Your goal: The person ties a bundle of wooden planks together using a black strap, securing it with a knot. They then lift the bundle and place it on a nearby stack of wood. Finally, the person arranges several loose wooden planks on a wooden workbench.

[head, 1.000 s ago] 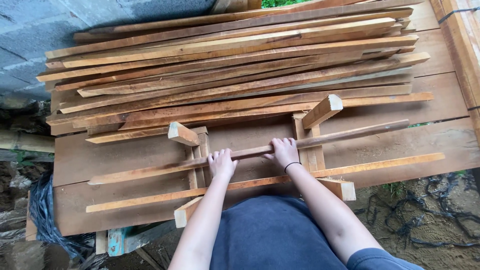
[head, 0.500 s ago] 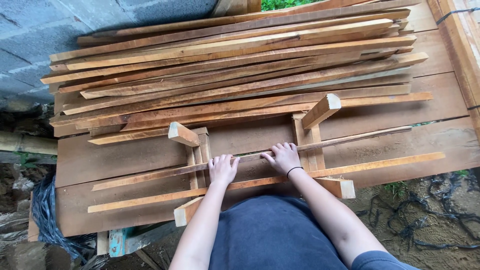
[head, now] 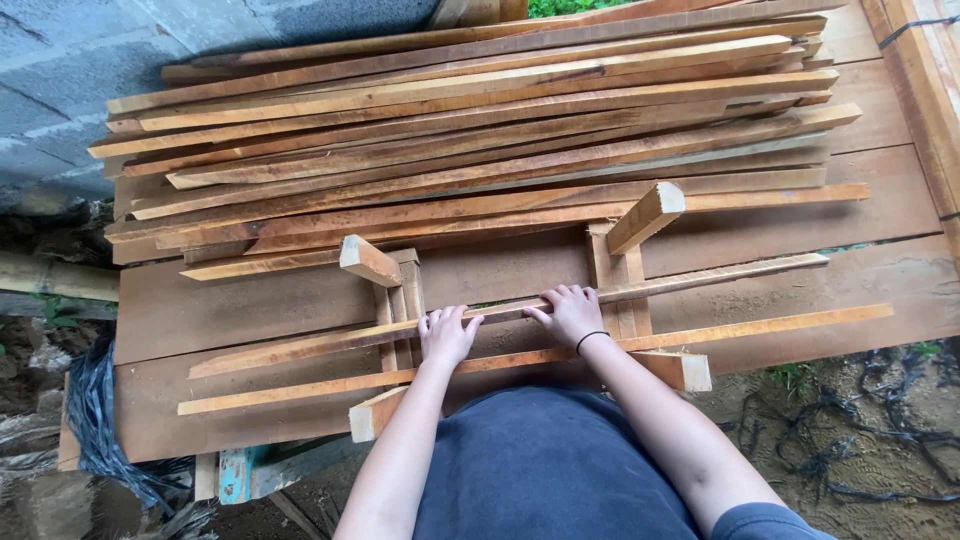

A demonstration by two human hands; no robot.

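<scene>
Lowered since a second ago, the wood strip [head: 700,280] now lies flat across both cradle blocks, frame centre. Left hand [head: 445,335] and right hand [head: 572,315] press it, fingers spread flat. Best to keep it parallel with the front strip [head: 760,327] on the bench [head: 260,310].

a large heap of long, thin reddish-brown wooden slats [head: 470,130] lies across the far half of the wide brown plank table [head: 860,190], the slats lying roughly parallel and running left to right. a thick pale timber beam [head: 925,90] runs along the right edge, with a black strap around it. past the table's far left corner stands a grey concrete block wall [head: 70,50]. on the ground at the left is a crumpled black plastic sheet [head: 95,430], and a turquoise-painted wooden piece [head: 235,475] shows below the table's near edge. tangled black cord [head: 870,420] lies on the dirt at the right.
</scene>
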